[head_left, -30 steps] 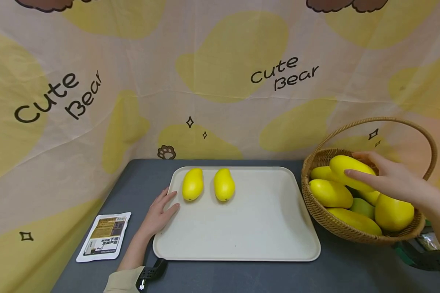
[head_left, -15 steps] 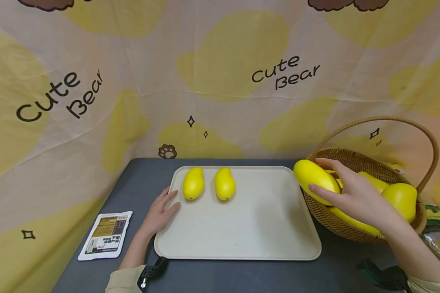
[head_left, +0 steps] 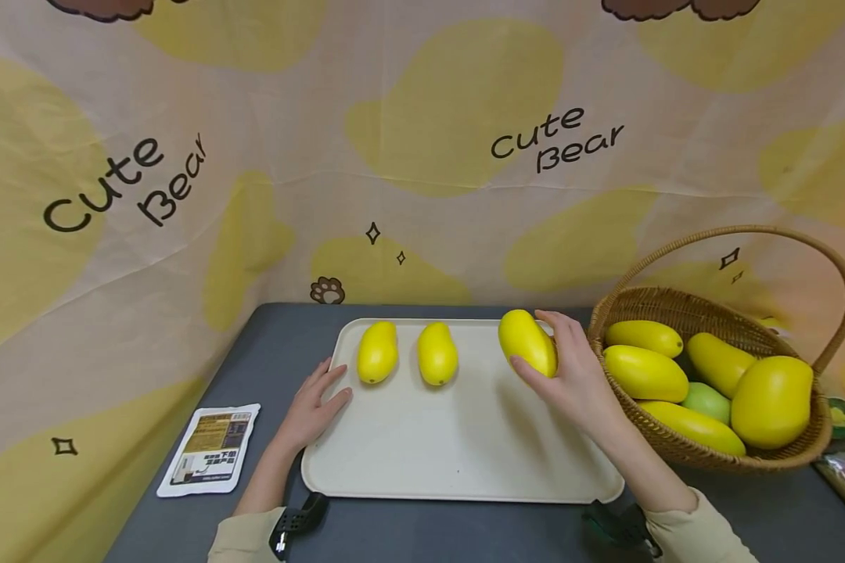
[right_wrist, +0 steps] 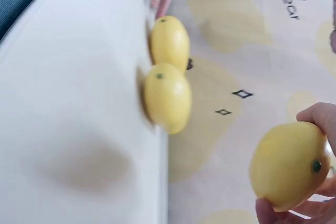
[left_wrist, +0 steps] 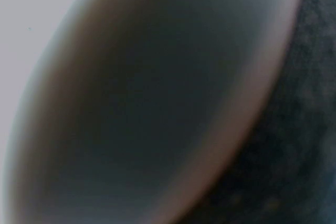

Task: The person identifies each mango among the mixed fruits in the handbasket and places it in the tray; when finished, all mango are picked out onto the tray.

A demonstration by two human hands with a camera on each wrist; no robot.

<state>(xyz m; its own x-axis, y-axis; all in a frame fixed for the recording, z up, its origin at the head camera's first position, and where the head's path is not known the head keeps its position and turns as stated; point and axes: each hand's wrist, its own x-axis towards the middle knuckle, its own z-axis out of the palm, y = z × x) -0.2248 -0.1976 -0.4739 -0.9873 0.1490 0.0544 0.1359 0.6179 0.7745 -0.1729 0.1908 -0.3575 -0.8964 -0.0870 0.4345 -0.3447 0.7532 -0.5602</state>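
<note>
In the head view my right hand (head_left: pixel 579 381) grips a yellow mango (head_left: pixel 526 342) between thumb and fingers, over the right part of the white tray (head_left: pixel 422 453). A shadow falls on the tray below it. The right wrist view shows the held mango (right_wrist: pixel 289 166) raised off the tray, its dark stem spot facing the camera. Two more mangoes, a left one (head_left: pixel 377 352) and a right one (head_left: pixel 437 353), lie side by side at the tray's back left. With fingers spread, my left hand (head_left: pixel 313 410) rests on the tray's left edge. The left wrist view is mostly a dark blur.
A wicker basket (head_left: pixel 648 438) with a tall handle stands right of the tray, holding several yellow mangoes and a green round fruit (head_left: pixel 706 403). A white printed packet (head_left: pixel 210 451) lies on the left of the grey table (head_left: pixel 422 532). Patterned cloth (head_left: pixel 422 156) hangs behind.
My right hand has lifted a mango out of the basket and carried it left over the tray. My left hand has stayed on the tray's edge.
</note>
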